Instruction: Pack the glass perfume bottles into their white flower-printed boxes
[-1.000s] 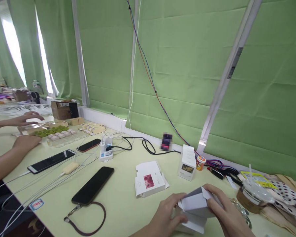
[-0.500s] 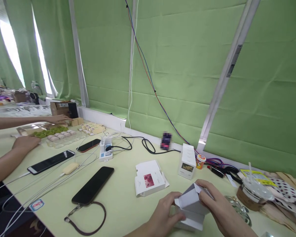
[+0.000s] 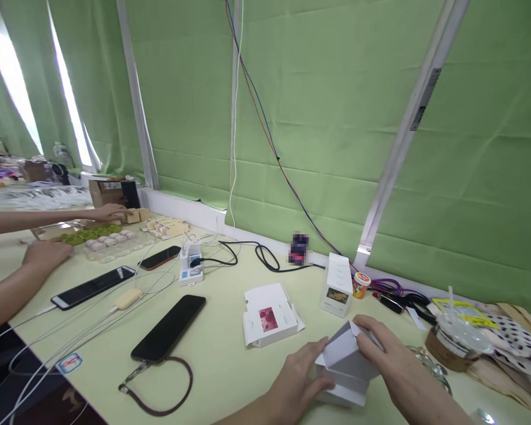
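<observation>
Between my two hands is a small white cardboard box [image 3: 347, 360] with its flaps standing up and its inside partly showing. My left hand [image 3: 298, 378] grips its left side, thumb over the near edge. On the right, my right hand [image 3: 387, 360] pinches an upper flap. Just beyond lies a flattened white carton [image 3: 269, 316] with a red picture on it. Behind my hands, a row of white boxes [image 3: 336, 286] stands upright, the front one showing a dark picture.
A black phone [image 3: 168, 330] with a strap lies left of my hands, past it a power strip [image 3: 191, 265] and cables. A plastic cup [image 3: 455, 345] and small tub [image 3: 361, 285] stand right. At far left, another person's hands [image 3: 110, 212] are near a green-and-pink tray [image 3: 100, 236].
My hands hold the same box with almost the same grip. The view has shifted very slightly. At far left, the other person's far hand has moved slightly at the small tan boxes.
</observation>
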Demonstrator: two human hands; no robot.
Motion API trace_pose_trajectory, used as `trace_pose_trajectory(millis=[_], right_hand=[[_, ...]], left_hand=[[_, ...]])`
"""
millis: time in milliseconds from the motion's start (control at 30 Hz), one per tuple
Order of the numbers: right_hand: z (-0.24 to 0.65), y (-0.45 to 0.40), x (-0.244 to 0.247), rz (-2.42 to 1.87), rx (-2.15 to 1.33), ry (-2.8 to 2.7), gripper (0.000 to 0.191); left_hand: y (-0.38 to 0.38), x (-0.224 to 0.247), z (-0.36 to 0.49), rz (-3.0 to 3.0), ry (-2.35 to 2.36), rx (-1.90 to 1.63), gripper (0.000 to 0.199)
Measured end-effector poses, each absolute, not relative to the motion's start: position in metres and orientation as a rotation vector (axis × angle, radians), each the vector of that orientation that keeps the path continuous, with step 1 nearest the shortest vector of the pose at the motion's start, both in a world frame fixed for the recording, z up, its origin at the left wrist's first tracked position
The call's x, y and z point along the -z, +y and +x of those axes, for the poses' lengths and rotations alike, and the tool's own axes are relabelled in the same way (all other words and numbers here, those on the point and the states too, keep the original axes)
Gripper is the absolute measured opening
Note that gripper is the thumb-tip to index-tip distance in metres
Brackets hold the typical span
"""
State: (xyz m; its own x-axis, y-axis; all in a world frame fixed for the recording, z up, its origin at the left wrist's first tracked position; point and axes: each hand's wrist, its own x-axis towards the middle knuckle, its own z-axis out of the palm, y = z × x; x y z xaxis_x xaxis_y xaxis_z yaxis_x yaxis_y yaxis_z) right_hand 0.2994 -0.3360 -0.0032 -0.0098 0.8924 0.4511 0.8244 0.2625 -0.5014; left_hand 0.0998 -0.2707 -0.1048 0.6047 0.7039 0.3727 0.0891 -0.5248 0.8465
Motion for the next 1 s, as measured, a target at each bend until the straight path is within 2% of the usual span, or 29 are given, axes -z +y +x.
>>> trace_pose_trajectory(millis=[200, 367, 433, 533, 633, 700, 800, 900, 1000], right_hand=[[0.301, -0.337, 0.013, -1.484, 0.124, -1.937, 0.030], [0.303, -0.331, 0.016, -1.463, 0.316, -2.054, 0.031], [0.304, -0.328, 0.018, -1.424, 0.412, -2.170, 0.033], [0.300, -0.323, 0.026, -1.396, 0.540, -2.297, 0.039], [0.293, -0.318, 0.040, -1.354, 0.578, -2.429, 0.038], [0.289, -0.317, 0.049, -1.374, 0.494, -2.456, 0.035], [0.288, -0.322, 0.050, -1.403, 0.149, -2.408, 0.041], [0.292, -0.330, 0.039, -1.313, -0.273, -2.321, 0.049], [0.299, -0.331, 0.034, -1.306, -0.386, -2.180, 0.043]], left_hand=[[-0.271, 0.115, 0.101, 2.004, 0.599, -0.952, 0.056], [-0.273, 0.113, 0.101, 2.013, 0.552, -0.989, 0.026], [-0.273, 0.112, 0.102, 2.075, 0.522, -0.996, 0.021], [-0.273, 0.113, 0.102, 2.102, 0.498, -1.000, 0.021], [-0.274, 0.117, 0.103, 1.982, 0.549, -1.004, 0.031], [-0.273, 0.122, 0.103, 1.902, 0.573, -1.008, 0.038], [-0.270, 0.127, 0.104, 1.877, 0.503, -1.027, 0.042], [-0.267, 0.126, 0.103, 2.005, 0.424, -1.062, 0.041], [-0.265, 0.121, 0.102, 2.227, 0.391, -1.024, 0.034]])
